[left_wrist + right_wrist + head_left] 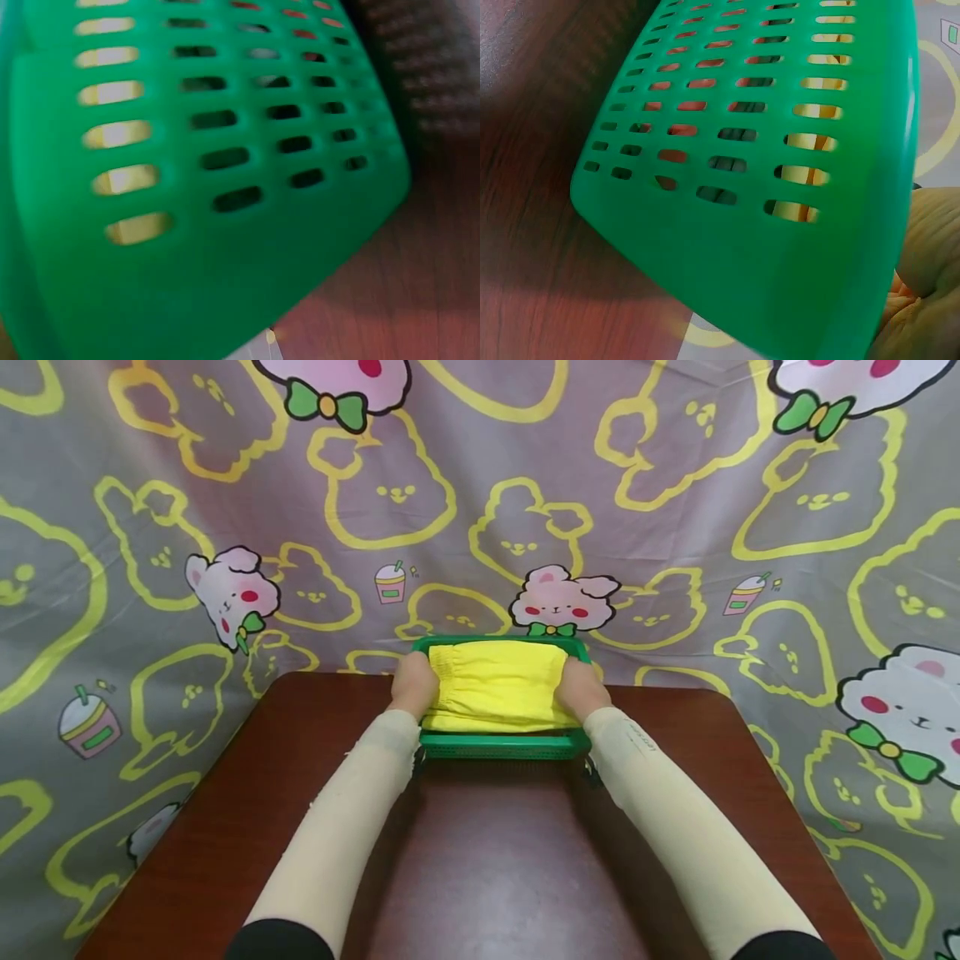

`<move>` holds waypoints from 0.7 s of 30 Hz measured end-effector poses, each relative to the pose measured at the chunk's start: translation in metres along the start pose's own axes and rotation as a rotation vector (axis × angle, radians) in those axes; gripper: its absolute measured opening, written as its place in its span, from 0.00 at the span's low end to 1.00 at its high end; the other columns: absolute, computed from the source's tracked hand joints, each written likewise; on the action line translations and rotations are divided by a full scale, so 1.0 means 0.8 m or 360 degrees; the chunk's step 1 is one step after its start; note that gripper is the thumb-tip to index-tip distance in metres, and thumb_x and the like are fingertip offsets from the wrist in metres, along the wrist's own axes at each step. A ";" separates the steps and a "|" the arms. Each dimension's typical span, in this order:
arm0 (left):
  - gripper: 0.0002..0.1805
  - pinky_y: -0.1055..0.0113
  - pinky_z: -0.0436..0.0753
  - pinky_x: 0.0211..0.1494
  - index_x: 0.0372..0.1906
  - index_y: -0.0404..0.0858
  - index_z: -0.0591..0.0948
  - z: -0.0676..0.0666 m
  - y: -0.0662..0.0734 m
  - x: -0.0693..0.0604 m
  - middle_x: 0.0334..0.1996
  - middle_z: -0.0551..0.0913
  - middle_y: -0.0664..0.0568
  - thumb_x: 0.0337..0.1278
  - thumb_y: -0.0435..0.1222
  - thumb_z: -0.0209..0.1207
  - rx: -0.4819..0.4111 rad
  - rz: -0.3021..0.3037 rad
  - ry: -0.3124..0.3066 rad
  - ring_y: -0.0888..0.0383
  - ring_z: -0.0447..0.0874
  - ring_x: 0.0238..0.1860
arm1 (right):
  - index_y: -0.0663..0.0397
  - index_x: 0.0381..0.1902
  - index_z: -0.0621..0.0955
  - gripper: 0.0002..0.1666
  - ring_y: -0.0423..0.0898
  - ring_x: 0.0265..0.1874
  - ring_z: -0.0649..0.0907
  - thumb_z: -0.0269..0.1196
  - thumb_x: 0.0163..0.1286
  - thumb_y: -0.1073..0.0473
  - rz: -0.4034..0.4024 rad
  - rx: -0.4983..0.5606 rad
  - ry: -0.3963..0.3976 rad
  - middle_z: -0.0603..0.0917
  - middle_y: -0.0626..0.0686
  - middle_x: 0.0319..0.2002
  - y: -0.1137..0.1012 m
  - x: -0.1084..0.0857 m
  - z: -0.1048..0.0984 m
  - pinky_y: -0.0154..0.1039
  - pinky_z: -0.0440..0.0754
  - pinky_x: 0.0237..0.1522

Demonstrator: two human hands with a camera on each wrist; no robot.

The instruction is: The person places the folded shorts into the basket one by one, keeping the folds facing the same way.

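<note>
A green plastic basket with slotted walls is at the far end of the table. My left hand grips its left side, and my right hand grips the right side. Across the top of the basket lies a folded yellow garment with a gathered elastic edge at its left. The slotted basket wall fills most of the left wrist view. In the right wrist view, part of the right hand shows beside the rim. Yellow, red and dark contents appear through the slots; their kinds are hidden.
The brown wooden table extends from the basket toward me. A grey patterned curtain with yellow outlines and rabbit faces hangs behind the table and along both sides.
</note>
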State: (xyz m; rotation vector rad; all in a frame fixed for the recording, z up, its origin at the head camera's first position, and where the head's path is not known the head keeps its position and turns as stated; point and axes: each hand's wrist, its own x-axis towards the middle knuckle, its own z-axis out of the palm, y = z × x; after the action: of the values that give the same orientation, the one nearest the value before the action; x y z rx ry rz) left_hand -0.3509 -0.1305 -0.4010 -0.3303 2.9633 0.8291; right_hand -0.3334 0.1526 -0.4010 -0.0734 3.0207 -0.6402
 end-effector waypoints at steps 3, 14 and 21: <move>0.14 0.64 0.71 0.20 0.53 0.32 0.82 0.002 -0.001 0.000 0.44 0.84 0.39 0.76 0.29 0.46 0.0050 0.0021 0.0008 0.56 0.74 0.22 | 0.73 0.69 0.65 0.31 0.57 0.52 0.80 0.51 0.69 0.68 -0.0031 0.0036 0.0047 0.79 0.69 0.58 0.002 -0.001 -0.001 0.54 0.80 0.55; 0.22 0.60 0.75 0.27 0.67 0.37 0.77 -0.010 -0.011 -0.008 0.61 0.81 0.39 0.76 0.30 0.43 -0.0082 0.0211 0.0175 0.50 0.81 0.33 | 0.69 0.66 0.69 0.29 0.63 0.58 0.78 0.53 0.66 0.69 -0.0186 -0.0041 0.0140 0.76 0.70 0.58 0.000 -0.004 -0.002 0.58 0.79 0.59; 0.25 0.60 0.77 0.31 0.72 0.40 0.75 -0.029 -0.008 -0.011 0.63 0.81 0.42 0.73 0.34 0.51 -0.0035 0.0248 0.0174 0.53 0.81 0.31 | 0.66 0.69 0.70 0.33 0.65 0.59 0.78 0.57 0.66 0.63 -0.0245 -0.0034 0.0159 0.72 0.69 0.64 0.000 -0.018 -0.010 0.61 0.78 0.61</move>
State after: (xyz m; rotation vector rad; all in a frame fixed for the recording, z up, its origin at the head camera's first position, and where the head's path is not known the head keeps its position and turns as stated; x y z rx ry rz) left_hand -0.3404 -0.1463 -0.3832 -0.1513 3.1164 0.8875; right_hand -0.3197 0.1564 -0.3930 -0.2861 3.1414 -0.6415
